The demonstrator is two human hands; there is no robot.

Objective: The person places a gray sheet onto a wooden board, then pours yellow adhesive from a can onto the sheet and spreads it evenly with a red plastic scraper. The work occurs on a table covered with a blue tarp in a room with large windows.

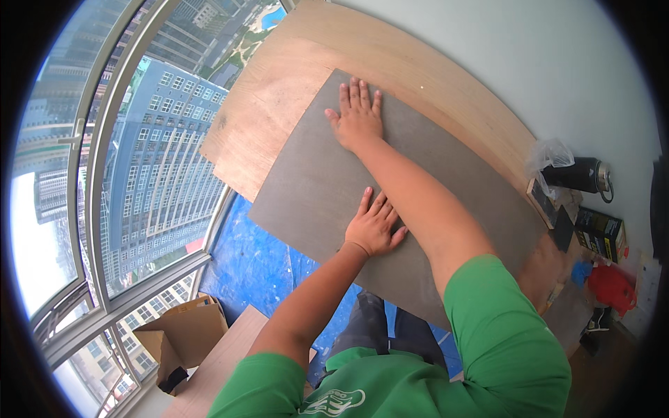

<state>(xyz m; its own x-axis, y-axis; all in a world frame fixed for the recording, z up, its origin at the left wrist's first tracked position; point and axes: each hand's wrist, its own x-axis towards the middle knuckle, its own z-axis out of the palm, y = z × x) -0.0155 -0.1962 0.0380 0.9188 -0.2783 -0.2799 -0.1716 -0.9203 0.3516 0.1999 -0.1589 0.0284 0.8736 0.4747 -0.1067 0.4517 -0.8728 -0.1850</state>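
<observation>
A large grey-brown flat sheet (306, 167) lies on top of light wooden boards (265, 104). My left hand (374, 228) rests flat on the sheet close to its near edge, fingers spread. Farther out, near the sheet's far corner, my right hand (358, 117) presses flat on it with the fingers apart. Neither hand holds anything. My right forearm crosses over the middle of the sheet and covers part of it.
Blue sheeting (251, 244) covers the floor. At lower left are an open cardboard box (185, 334) and a wooden board (223, 362). On the right, a black bottle (575, 174), a dark box (601, 233) and a red object (612, 289) stand by the wall. Tall windows (104, 174) line the left.
</observation>
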